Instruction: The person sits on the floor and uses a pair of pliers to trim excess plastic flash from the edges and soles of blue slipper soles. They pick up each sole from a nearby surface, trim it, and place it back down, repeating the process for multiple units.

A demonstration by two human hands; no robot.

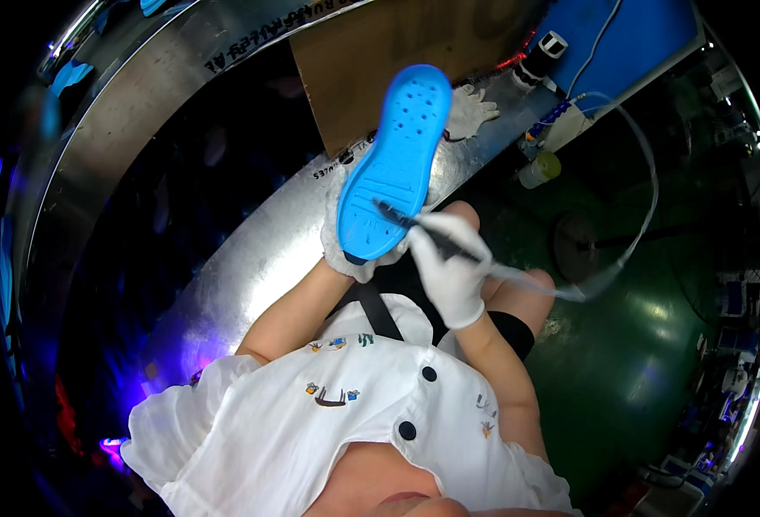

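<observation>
A bright blue shoe sole (397,159) is tilted up in front of me, its holed end pointing away and its ridged end close to my body. My left hand (335,226), in a pale glove, is wrapped around the sole from beneath; most of its fingers are hidden behind it. In a white glove, my right hand (450,274) grips a dark pen-like tool (392,214). The tool's tip lies over the ridged part of the sole, though I cannot tell whether it touches. A clear hose (653,185) loops away to the right from near my right hand.
A metal bench edge (263,228) curves past my left side. Beyond the sole are brown cardboard (337,82) and a loose white glove (471,112). To the right stand a black-and-white cylinder (541,59), a yellow-topped jar (540,170) and a blue panel (630,43) above the green floor (630,362).
</observation>
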